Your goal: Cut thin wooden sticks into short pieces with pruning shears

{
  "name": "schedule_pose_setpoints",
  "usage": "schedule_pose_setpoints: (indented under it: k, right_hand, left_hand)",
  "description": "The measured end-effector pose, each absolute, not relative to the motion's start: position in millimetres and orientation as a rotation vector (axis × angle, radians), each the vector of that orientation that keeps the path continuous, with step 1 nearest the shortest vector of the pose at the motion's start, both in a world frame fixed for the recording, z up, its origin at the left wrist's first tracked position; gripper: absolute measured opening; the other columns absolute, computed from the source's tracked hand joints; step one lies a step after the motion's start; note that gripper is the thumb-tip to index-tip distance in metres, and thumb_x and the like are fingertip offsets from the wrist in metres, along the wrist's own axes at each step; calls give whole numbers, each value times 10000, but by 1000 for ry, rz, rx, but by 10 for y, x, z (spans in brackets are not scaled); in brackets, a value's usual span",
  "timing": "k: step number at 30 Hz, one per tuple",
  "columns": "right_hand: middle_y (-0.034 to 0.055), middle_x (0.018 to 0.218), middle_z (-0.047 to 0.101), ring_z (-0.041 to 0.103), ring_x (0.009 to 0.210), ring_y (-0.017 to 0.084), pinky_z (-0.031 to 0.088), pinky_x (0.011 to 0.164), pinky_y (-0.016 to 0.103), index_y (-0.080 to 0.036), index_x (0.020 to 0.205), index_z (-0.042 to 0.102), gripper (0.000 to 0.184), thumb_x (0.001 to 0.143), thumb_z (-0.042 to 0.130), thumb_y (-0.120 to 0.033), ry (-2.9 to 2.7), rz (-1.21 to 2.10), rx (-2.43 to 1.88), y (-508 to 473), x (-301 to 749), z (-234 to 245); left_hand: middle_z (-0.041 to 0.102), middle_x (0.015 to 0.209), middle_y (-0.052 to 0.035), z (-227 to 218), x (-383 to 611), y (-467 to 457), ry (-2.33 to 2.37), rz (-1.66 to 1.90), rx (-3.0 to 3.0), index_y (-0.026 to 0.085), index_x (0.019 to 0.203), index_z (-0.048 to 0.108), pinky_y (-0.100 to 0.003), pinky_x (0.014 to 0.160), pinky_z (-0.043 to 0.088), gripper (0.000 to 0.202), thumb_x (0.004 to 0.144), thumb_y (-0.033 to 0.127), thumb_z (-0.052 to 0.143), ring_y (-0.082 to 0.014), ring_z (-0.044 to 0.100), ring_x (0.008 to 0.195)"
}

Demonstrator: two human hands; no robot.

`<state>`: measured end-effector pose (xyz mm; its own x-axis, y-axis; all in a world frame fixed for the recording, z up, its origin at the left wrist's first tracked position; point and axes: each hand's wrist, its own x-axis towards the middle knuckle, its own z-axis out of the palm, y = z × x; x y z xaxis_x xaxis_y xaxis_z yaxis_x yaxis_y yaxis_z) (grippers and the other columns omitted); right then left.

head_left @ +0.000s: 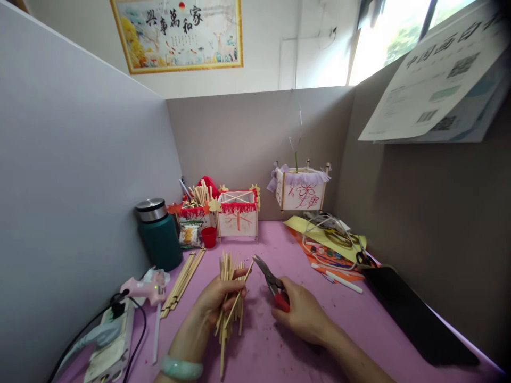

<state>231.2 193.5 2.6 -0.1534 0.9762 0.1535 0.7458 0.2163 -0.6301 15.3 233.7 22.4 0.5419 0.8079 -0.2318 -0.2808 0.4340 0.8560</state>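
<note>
Closest to the camera, a pale green bracelet (181, 368) circles the wrist just below the bundle of thin wooden sticks (226, 268). That bundle stands roughly upright in the left hand (217, 298), whose fingers close around it while thumb and forefinger pinch one single stick (248, 272), slanted out to the bundle's right. The right hand (303, 311), also right of the bundle, is wrapped around the red handles of the pliers (268, 276). Their tip meets or nearly meets the upper end of the slanted stick; whether it actually grips the wood cannot be told.

Left of the bundle lie longer sticks (185, 283) with dark ends, and past them a pink glue gun (143, 291). Beyond the bundle stand a red cup (208, 238) and a red-fringed box (238, 226).

A slack pinch could let the slanted stick twist or slip under a squeeze, and a snipped end might fly off. Because the fingertips sit near the pliers, a skidding bite could nip them. Loosening the left fingers could spill the uneven bundle, and a wide swing of that forearm leftward could knock the glue gun.
</note>
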Motion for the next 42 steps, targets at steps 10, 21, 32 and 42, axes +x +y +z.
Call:
schedule_pose_setpoints:
  k: [10, 21, 32, 42]
  right_hand:
    - [-23, 777, 590, 485, 656, 136, 277, 586, 229, -222, 910, 510, 281, 648, 607, -254, -1939, 560, -1602, 1947, 2300, 41]
    - [-8, 800, 595, 487, 669, 141, 270, 586, 232, -211, 918, 512, 286, 653, 604, -267, -1959, 563, -1630, 1933, 2296, 45]
    - [-8, 812, 595, 491, 679, 142, 276, 593, 228, -217, 929, 508, 284, 664, 601, -261, -1972, 571, -1624, 1927, 2298, 61]
    - [-18, 778, 590, 490, 652, 136, 262, 582, 231, -213, 903, 503, 259, 664, 594, -249, -1979, 553, -1629, 1945, 2292, 25]
  left_hand:
    - [454, 381, 85, 162, 187, 2373, 809, 783, 913, 102, 930, 586, -162, 333, 233, 308, 653, 197, 684, -23, 219, 281]
    - [521, 463, 64, 147, 185, 2391, 851, 837, 940, 120, 835, 586, -155, 320, 118, 300, 592, 216, 734, 8, 243, 270]
    - [495, 435, 73, 126, 184, 2415, 913, 859, 971, 125, 871, 560, -160, 300, 108, 402, 560, 263, 773, -4, 253, 260]
    - [571, 489, 44, 130, 188, 2399, 889, 863, 963, 125, 957, 534, -155, 308, 125, 471, 570, 249, 771, -4, 261, 262]
